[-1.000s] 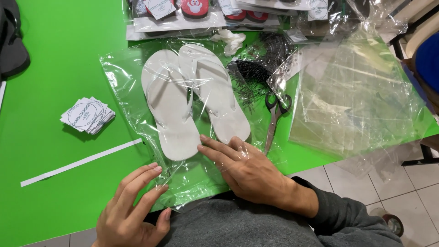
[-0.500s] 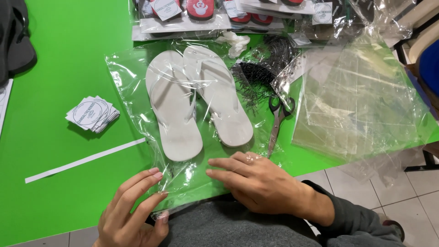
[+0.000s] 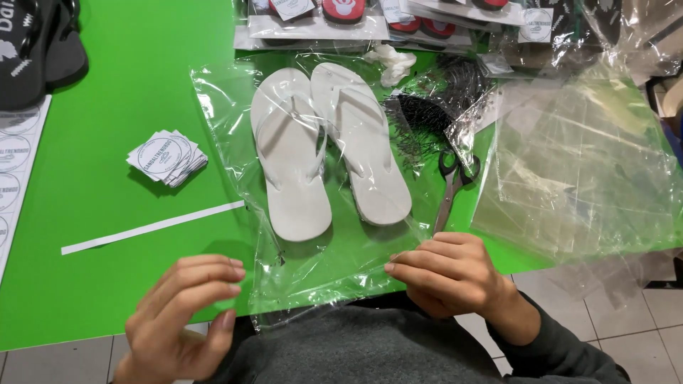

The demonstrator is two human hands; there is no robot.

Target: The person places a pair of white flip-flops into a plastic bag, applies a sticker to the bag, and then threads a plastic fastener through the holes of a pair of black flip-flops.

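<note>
My right hand [image 3: 448,274] curls its fingers onto the near edge of the clear plastic bag [image 3: 320,263], pinching it at about 5 o'clock of the white flip-flops [image 3: 327,149] lying side by side inside it on the green desk [image 3: 107,107]. My left hand [image 3: 181,316] hovers spread at the bag's 7 o'clock corner, touching nothing I can tell. Scissors [image 3: 452,188] lie at 3 o'clock, round stickers [image 3: 167,156] at 9.
</note>
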